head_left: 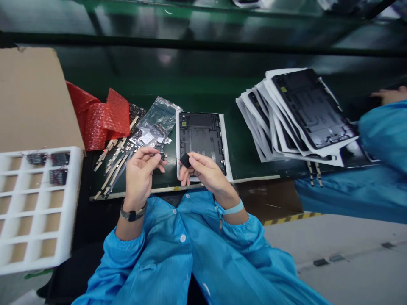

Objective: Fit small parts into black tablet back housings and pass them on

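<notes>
My left hand (140, 173) is closed in a pinch on a small dark connector part (162, 155) at its fingertips. My right hand (203, 171) is closed on a small black block-shaped part (185, 160). A thin wire seems to run between the two pieces. Both hands hover over the near edge of a black tablet back cover (202, 137) lying open-side up on a white sheet on the green belt (206, 93).
Left of the cover lie a clear bag of parts (155, 123), strips of small components (117, 159), and red bubble wrap (98, 116). A white foam grid tray (34, 207) and cardboard box (32, 97) sit far left. A stack of covers (302, 114) lies right, beside another person's blue sleeve (381, 140).
</notes>
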Demonstrator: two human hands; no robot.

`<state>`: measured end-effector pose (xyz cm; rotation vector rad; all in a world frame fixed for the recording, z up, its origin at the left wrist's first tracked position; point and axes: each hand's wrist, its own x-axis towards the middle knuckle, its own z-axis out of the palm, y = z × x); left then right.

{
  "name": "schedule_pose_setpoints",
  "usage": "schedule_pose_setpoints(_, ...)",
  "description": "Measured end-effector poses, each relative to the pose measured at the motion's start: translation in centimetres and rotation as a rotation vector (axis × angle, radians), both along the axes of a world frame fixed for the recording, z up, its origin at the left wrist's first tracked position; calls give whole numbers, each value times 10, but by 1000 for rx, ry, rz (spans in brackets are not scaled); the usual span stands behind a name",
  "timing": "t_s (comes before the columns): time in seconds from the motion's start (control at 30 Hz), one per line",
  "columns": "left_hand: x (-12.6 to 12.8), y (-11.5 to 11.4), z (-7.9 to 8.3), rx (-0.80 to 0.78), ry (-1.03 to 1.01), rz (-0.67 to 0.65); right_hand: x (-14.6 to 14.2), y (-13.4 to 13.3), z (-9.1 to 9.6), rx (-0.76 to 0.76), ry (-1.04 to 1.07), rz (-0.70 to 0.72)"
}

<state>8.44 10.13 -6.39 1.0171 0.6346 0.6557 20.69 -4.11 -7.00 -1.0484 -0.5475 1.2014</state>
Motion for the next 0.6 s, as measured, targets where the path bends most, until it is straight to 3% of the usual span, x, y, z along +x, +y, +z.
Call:
schedule_pose_setpoints(0.33, -17, -20, 17, 207, 42, -44, 1, -4, 2, 32, 14, 19)
schedule_pose_setpoints(0.6, -17, -11, 6, 282, 94, 14, -1, -7, 7, -2, -95, -54)
